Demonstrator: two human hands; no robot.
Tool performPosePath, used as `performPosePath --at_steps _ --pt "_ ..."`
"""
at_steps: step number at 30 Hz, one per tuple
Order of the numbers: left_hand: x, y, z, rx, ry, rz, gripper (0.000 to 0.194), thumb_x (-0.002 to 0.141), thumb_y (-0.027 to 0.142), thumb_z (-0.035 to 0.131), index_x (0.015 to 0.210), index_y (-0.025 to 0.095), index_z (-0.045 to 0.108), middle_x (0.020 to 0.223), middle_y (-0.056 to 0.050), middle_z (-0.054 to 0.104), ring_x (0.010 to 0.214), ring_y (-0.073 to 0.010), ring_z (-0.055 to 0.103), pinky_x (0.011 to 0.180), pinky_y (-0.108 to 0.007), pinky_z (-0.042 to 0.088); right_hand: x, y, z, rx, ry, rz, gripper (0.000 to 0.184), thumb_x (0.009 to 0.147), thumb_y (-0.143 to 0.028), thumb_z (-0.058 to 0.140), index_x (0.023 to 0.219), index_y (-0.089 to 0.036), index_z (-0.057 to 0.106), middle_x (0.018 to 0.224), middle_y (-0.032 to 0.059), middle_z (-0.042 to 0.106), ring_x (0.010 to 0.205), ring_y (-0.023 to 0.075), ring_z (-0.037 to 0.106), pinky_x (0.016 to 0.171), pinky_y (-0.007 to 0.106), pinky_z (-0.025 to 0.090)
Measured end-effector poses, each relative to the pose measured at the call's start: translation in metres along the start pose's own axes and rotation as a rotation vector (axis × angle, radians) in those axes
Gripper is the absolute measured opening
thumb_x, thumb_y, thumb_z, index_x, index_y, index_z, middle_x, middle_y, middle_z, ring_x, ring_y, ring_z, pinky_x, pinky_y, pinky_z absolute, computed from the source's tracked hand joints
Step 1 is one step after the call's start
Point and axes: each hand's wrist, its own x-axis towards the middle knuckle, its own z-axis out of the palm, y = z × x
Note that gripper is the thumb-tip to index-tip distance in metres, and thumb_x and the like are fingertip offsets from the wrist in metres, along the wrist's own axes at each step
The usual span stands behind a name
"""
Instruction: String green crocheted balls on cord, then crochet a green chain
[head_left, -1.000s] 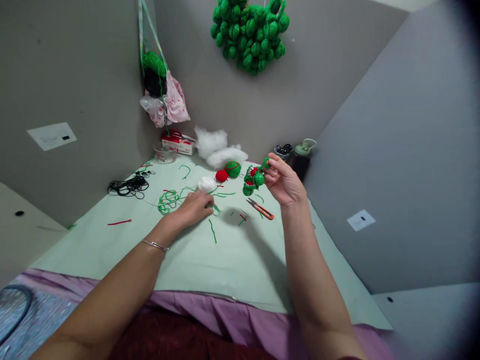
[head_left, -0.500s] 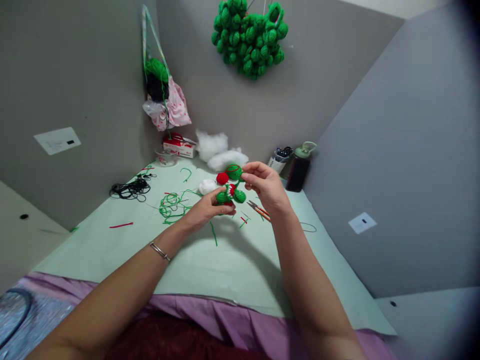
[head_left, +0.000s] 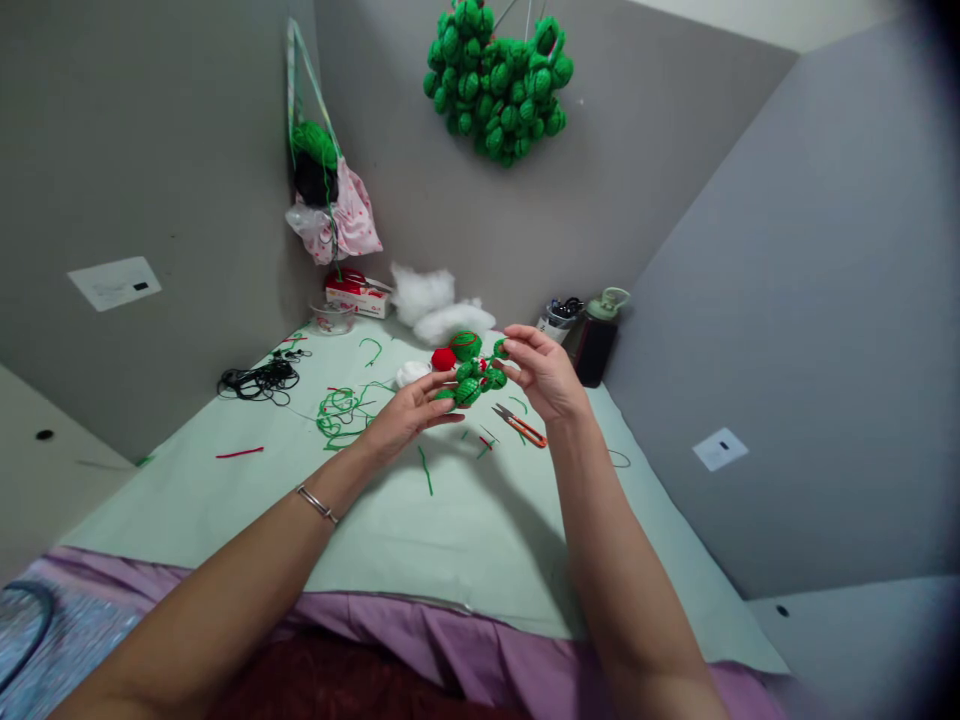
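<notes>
Between my two hands, above the table, is a small green crocheted toy (head_left: 468, 391) with rounded parts and a bit of red and white. My left hand (head_left: 414, 408) grips its lower left side between thumb and fingers. The fingertips of my right hand (head_left: 547, 372) pinch a green piece at the toy's upper right. Just behind the toy lie a green yarn ball (head_left: 466, 345), a red yarn ball (head_left: 443, 359) and a white yarn ball (head_left: 412, 374). Orange-handled thread snips (head_left: 525, 428) rest on the table below my right hand.
Green yarn (head_left: 341, 415) and black cord (head_left: 262, 378) lie tangled at the left. White stuffing (head_left: 442, 305), a box (head_left: 360, 296) and a clear bowl (head_left: 332, 317) stand at the back. A dark bottle (head_left: 597, 345) is back right. Green crocheted pieces (head_left: 499, 85) hang on the wall.
The toy has turned in my hands, so more green rounded parts and less red face me. My right hand has shifted slightly right, leaving the snips more exposed.
</notes>
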Motion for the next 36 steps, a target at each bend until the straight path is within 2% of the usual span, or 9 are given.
performPosePath --at_steps 9,12,15,18,23,27,30,33,36 --pt "0.003 0.000 -0.002 0.124 0.056 0.104 0.058 0.068 0.019 0.088 0.123 0.023 0.069 0.129 -0.008 0.067 0.128 -0.0269 0.058 0.107 -0.040 0.048 0.004 0.003 -0.001 0.096 -0.004 0.058 0.039 0.057 -0.024 0.095 0.088 -0.022 0.073 0.076 -0.0040 0.071 0.072 0.0089 0.066 0.074 0.023 0.061" --pt "0.002 0.005 0.000 0.207 0.104 0.143 0.057 0.070 0.024 0.088 0.123 0.024 0.069 0.131 -0.008 0.068 0.130 -0.0271 0.057 0.108 -0.038 0.044 0.002 0.002 0.003 0.092 -0.009 0.045 0.038 0.058 -0.025 0.095 0.088 -0.022 0.072 0.077 -0.0044 0.071 0.071 0.0084 0.065 0.073 0.021 0.060" --pt "0.001 0.015 0.006 0.308 0.184 0.204 0.039 0.081 0.037 0.081 0.116 0.022 0.071 0.131 -0.009 0.068 0.130 -0.0269 0.057 0.112 -0.038 0.040 -0.005 0.000 0.013 -0.012 -0.038 0.006 0.035 0.061 -0.029 0.095 0.087 -0.020 0.074 0.077 -0.0026 0.071 0.070 0.0094 0.065 0.069 0.022 0.057" --pt "-0.001 0.026 0.014 0.356 0.214 0.211 0.030 0.087 0.043 0.075 0.107 0.021 0.071 0.116 -0.007 0.071 0.116 -0.0242 0.062 0.105 -0.036 0.044 -0.016 0.001 0.026 -0.133 -0.130 -0.026 0.030 0.066 -0.032 0.091 0.088 -0.018 0.076 0.076 0.0000 0.072 0.068 0.0113 0.064 0.066 0.024 0.053" --pt "0.003 0.046 0.020 0.390 0.076 0.137 0.026 0.084 0.044 0.078 0.091 0.021 0.068 0.085 -0.002 0.067 0.078 -0.0174 0.059 0.072 -0.030 0.047 -0.021 0.003 0.044 -0.175 -0.100 -0.080 0.020 0.068 -0.030 0.089 0.079 -0.020 0.075 0.072 -0.0009 0.069 0.065 0.0119 0.060 0.064 0.025 0.049" --pt "0.022 0.069 0.019 0.420 0.050 0.105 0.029 0.082 0.047 0.079 0.086 0.021 0.066 0.082 -0.002 0.068 0.069 -0.0154 0.056 0.060 -0.027 0.042 -0.007 -0.007 0.055 -0.172 -0.080 -0.120 0.023 0.066 -0.033 0.090 0.077 -0.021 0.074 0.068 -0.0017 0.067 0.061 0.0124 0.057 0.064 0.028 0.050" --pt "0.048 0.093 0.017 0.404 0.018 0.131 0.034 0.079 0.050 0.080 0.084 0.020 0.066 0.077 -0.001 0.068 0.065 -0.0137 0.055 0.059 -0.025 0.043 0.001 -0.020 0.057 -0.165 -0.075 -0.158 0.023 0.072 -0.038 0.086 0.083 -0.021 0.074 0.073 -0.0003 0.069 0.064 0.0140 0.059 0.065 0.029 0.051" --pt "0.081 0.128 0.016 0.408 0.005 0.207 0.038 0.078 0.053 0.081 0.082 0.018 0.066 0.075 -0.002 0.069 0.064 -0.0136 0.059 0.059 -0.024 0.047 0.000 -0.027 0.047 -0.218 -0.088 -0.180 0.019 0.081 -0.039 0.078 0.088 -0.022 0.074 0.077 0.0008 0.070 0.064 0.0139 0.059 0.065 0.029 0.050" --pt "0.116 0.176 0.016 0.386 0.033 0.284 0.040 0.071 0.049 0.087 0.085 0.019 0.065 0.074 -0.001 0.070 0.058 -0.0125 0.060 0.053 -0.023 0.047 -0.009 -0.017 0.026 -0.290 -0.084 -0.113 0.017 0.081 -0.037 0.074 0.082 -0.020 0.071 0.072 0.0002 0.067 0.057 0.0118 0.054 0.059 0.027 0.044"
